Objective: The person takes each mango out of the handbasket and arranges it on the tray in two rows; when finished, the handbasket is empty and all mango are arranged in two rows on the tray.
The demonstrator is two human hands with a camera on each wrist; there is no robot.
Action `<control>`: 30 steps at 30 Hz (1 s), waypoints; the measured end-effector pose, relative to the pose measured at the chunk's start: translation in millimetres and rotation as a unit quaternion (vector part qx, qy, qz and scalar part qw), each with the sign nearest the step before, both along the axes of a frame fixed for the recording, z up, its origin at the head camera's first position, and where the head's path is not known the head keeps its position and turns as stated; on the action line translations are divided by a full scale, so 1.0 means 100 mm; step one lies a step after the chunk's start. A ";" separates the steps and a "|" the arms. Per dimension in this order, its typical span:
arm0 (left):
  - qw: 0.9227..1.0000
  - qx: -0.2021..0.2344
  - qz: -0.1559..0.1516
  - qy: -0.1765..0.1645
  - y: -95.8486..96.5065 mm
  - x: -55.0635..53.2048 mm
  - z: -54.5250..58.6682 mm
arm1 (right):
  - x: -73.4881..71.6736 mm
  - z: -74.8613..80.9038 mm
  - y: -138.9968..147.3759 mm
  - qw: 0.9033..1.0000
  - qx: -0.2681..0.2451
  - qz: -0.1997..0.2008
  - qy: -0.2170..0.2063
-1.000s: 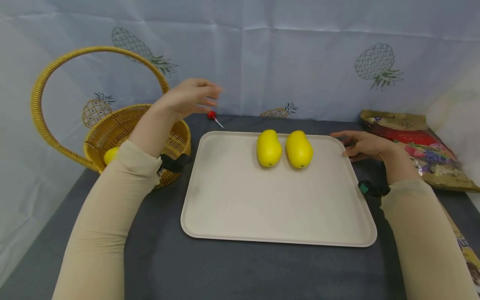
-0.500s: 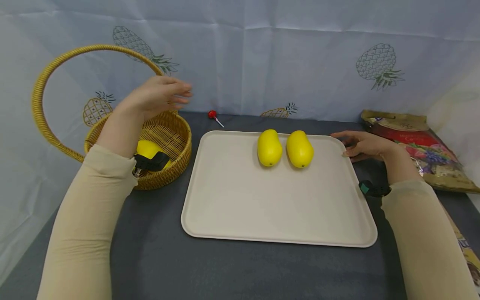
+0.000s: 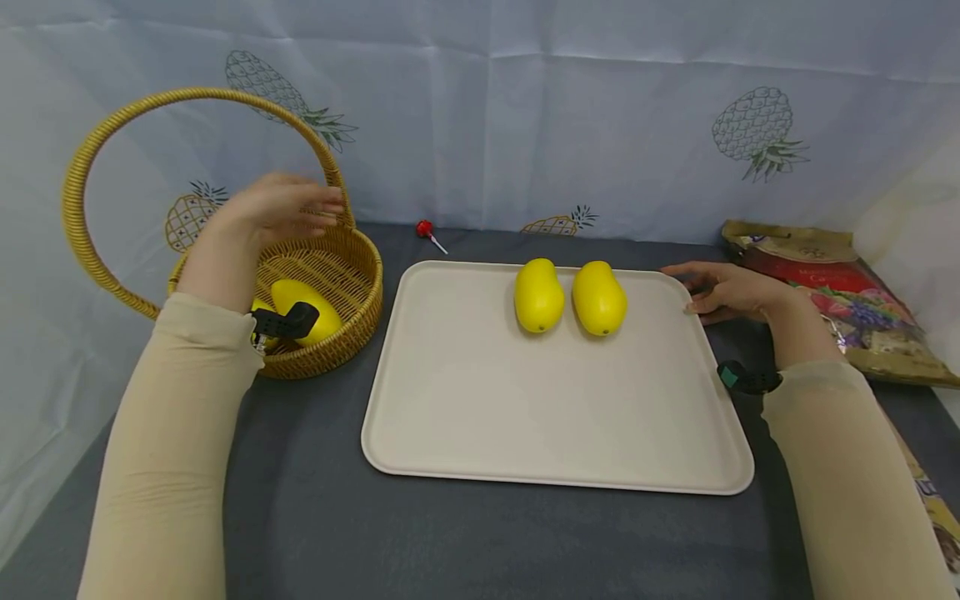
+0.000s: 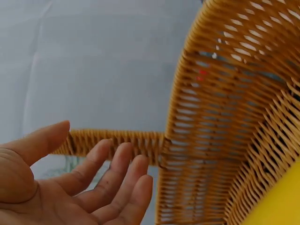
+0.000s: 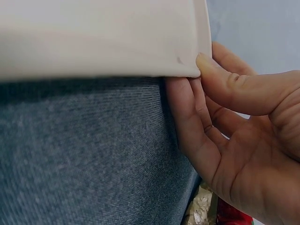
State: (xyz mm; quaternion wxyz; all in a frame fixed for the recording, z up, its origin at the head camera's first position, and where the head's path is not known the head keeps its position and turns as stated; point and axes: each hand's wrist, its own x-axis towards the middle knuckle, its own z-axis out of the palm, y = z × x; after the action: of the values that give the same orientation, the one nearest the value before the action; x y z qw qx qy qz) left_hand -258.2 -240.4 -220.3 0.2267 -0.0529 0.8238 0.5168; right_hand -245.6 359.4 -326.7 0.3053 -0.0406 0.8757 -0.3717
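My left hand [image 3: 273, 208] hovers over the wicker basket [image 3: 367, 308], fingers loosely bent and holding nothing. In the left wrist view its palm [image 4: 56, 201] faces up, beside the basket's handle [image 4: 136, 140]. Inside the basket lie yellow mango-like fruits; one [image 3: 307, 310] shows well, another is partly hidden behind my wrist. At the far right corner of the beige tray [image 3: 555, 417], my right hand [image 3: 731, 290] pinches the rim, with the thumb at the corner and fingers beneath in the right wrist view. Two more mango-like fruits [image 3: 539, 296] [image 3: 599, 298] rest side by side near the tray's back edge.
A red lollipop [image 3: 426, 229] lies behind the tray, near the curtain. Beyond my right hand sits a red and gold snack bag [image 3: 847, 292]. Another package [image 3: 933, 500] is partly hidden by my right sleeve. The basket's tall handle [image 3: 71, 200] arches up at the left.
My left hand has moved left and then lower, to above the basket, uncovering more of the fruit inside. The right hand and the tray have stayed in place.
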 end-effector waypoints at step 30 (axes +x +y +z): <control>0.987 -0.111 -0.039 -0.113 -0.62 0.03 -0.49 | 0.01 0.00 0.00 1.000 -0.001 0.005 -0.001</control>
State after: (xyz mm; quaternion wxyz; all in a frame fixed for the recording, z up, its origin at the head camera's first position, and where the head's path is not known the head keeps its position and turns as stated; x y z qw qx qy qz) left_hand -255.2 -302.0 -269.3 0.3307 -0.1039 0.8466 0.4038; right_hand -244.9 359.7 -327.1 0.3079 -0.0451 0.8747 -0.3715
